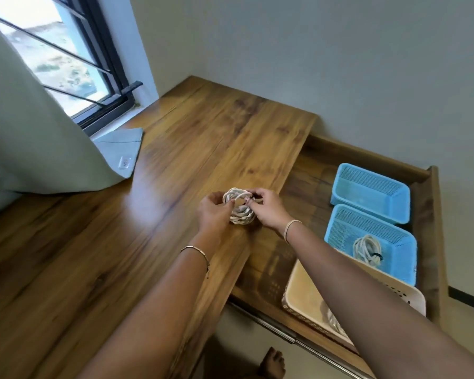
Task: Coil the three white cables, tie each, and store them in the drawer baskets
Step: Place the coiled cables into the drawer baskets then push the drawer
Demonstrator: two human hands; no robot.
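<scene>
A: Where's the coil [240, 216]?
B: Frame centre, at the surface [175, 149] edge. Your left hand [212, 212] grips it; your right hand [267, 207] pinches its top loop. The empty blue basket [367, 195] lies to the right, so the right hand is nearer.

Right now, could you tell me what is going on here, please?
A person grips a coiled cable above the desk with the left hand and right hand, seemingly tying it. In the open drawer, the near blue basket holds a tied coil; the far blue basket looks empty. The beige basket is partly hidden by the arm.
</scene>
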